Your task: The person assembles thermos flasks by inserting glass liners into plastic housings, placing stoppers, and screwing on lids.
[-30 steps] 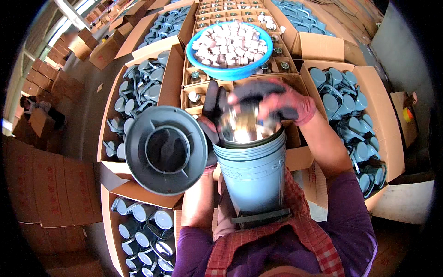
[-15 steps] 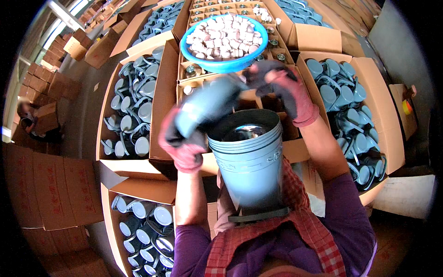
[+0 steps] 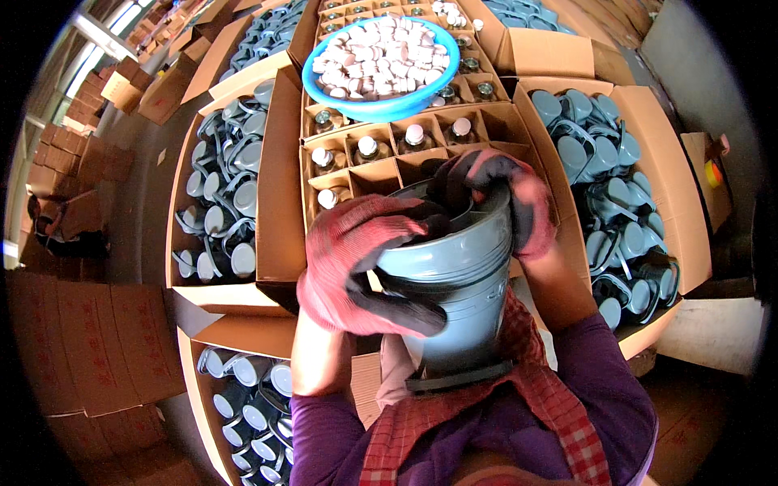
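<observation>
Basin [image 3: 381, 112], holding caps [image 3: 385, 61], rests on cartons [image 3: 499, 121]. Bottles [image 3: 368, 151] stand in the cartons before it, canister [image 3: 462, 312] nearer still. Boxes [image 3: 279, 178] lie left and right.

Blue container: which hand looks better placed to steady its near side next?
The left hand, probably: its thumb lies along the near side of the blue container; the right hand sits higher, at the top edge.

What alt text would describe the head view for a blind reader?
A gloved left hand and right hand hold the top of a blue-grey container; beyond, a blue basin of pale caps rests on divided cartons with bottles.
</observation>
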Demonstrator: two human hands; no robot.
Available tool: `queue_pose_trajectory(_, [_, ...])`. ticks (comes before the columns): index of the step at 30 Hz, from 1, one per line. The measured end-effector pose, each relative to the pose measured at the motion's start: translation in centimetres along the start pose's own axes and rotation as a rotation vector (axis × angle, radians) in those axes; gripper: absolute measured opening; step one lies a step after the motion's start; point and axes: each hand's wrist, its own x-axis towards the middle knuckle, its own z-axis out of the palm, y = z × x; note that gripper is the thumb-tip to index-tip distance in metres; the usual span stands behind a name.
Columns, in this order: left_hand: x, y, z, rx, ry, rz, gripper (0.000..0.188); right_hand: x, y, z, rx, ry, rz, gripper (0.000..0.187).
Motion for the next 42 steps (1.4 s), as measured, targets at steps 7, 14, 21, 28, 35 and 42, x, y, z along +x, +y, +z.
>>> queue_pose_trajectory(7, [0.8,3.4,0.4,0.259,-0.154,-0.064,0.054,-0.9,-3.1,-0.1,-0.321,-0.24,-0.245,0.072])
queue_pose_trajectory(14, [-0.2,3.0,0.7,0.309,-0.095,-0.069,0.044,-1.2,-3.1,0.7,-0.385,-0.205,-0.121,0.059])
queue_pose_trajectory(21, [1.6,5.6,2.4,0.689,-0.242,-0.311,0.06,-2.5,2.1,0.2,-0.422,-0.055,-0.264,0.047])
queue_pose_trajectory(28, [0.9,4.3,3.2,0.698,-0.204,-0.322,0.053,-2.4,2.7,1.5,-0.37,0.113,-0.031,0.026])
queue_pose_trajectory(35, [0.3,1.6,3.2,0.186,0.001,-0.249,0.044,0.4,5.7,1.6,1.054,0.023,0.245,0.081])
queue_pose_trajectory(42, [-5.1,-4.3,1.1,-0.356,0.245,-0.655,0.032,-1.6,1.8,-2.6,-0.03,-0.286,0.008,0.068])
